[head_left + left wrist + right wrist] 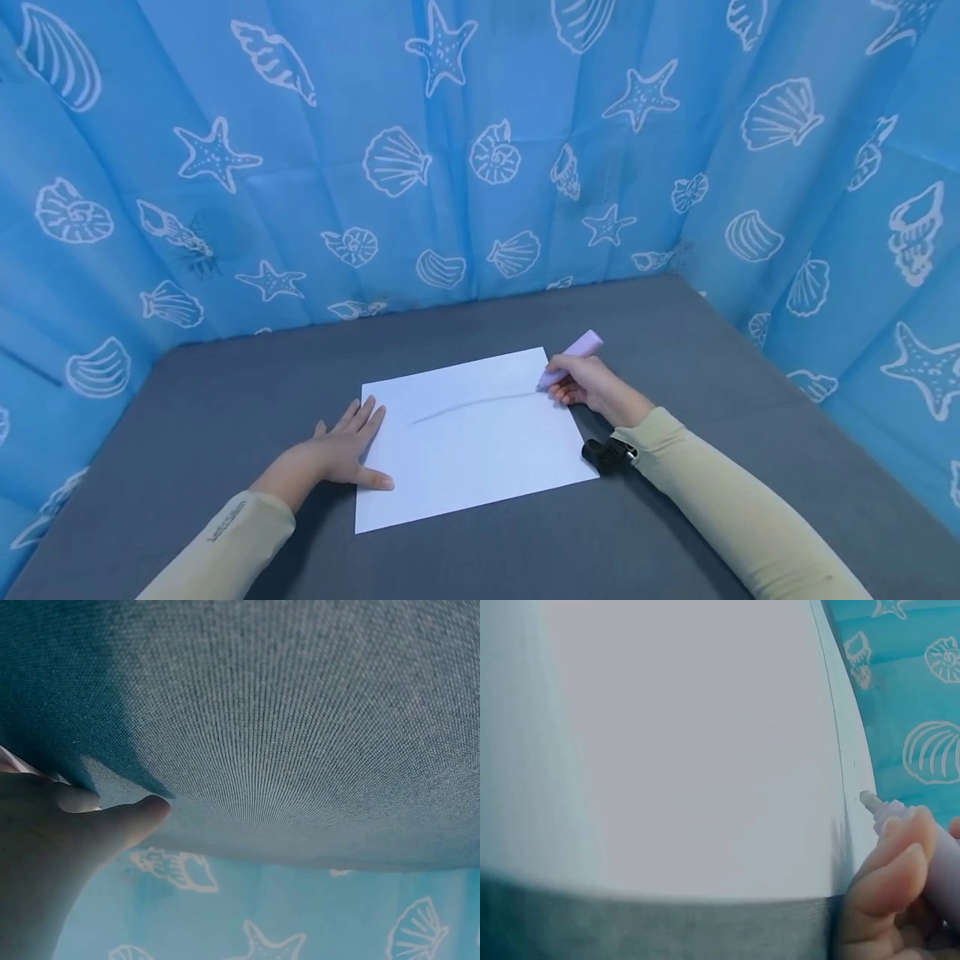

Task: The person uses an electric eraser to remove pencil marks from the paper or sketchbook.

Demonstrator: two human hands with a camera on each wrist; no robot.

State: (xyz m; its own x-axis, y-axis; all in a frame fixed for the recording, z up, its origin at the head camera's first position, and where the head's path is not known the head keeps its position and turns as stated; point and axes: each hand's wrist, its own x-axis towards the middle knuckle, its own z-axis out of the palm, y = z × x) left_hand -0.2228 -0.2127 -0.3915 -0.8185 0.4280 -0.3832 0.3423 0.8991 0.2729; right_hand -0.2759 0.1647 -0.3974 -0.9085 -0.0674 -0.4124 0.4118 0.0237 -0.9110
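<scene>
On the grey worktop [210,400] across the lower frame, has white paper [472,467] at lower centre and rests the spread left hand [343,450] on its left edge. With the right hand [592,385], right of centre, pinches a lilac marker [582,343] at the right end of a faint curved line [472,403]. Seems busy drawing; next probably needs steady paper and a controlled tip.
</scene>
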